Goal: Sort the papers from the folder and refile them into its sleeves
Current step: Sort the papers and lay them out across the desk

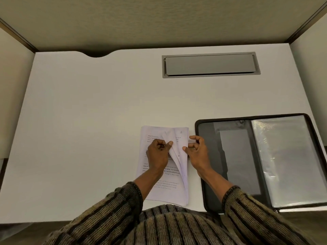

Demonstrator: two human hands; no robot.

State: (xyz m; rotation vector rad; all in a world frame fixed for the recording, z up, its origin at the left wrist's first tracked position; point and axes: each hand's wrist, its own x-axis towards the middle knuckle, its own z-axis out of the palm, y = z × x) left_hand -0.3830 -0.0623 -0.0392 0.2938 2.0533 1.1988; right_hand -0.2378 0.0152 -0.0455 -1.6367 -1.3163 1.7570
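Two hands: both mine, both busy on the papers (164,190), which lie close to the near edge of the white worktop (85,131), about midway along it.
Left hand (157,154): rests on the printed top page; fingers (160,142) are curled in, and the thumb presses against the left face of the lifted sheets (178,156).
Right hand (196,151): sits at the stack's right edge; fingers (194,138) are curled, with the thumb tip on the right face of the same sheets. Between my two thumbs those sheets are pinched and stand up in a small fan.
Papers: one flat stack, its long side running near to far, with blocks of print on the exposed page. A handwritten 5 shows near the far right corner.
Folder (208,138): black, opened flat just to the right of the papers. My right forearm crosses its near left corner.
Plastic sleeves (286,156): clear and glossy, filling the folder's right half. I cannot tell whether anything is inside them.
Hatch (210,65): a grey lidded recess set into the worktop, far and right of centre, well apart from the papers.
Cuffs (131,193): striped brown knit on both wrists.
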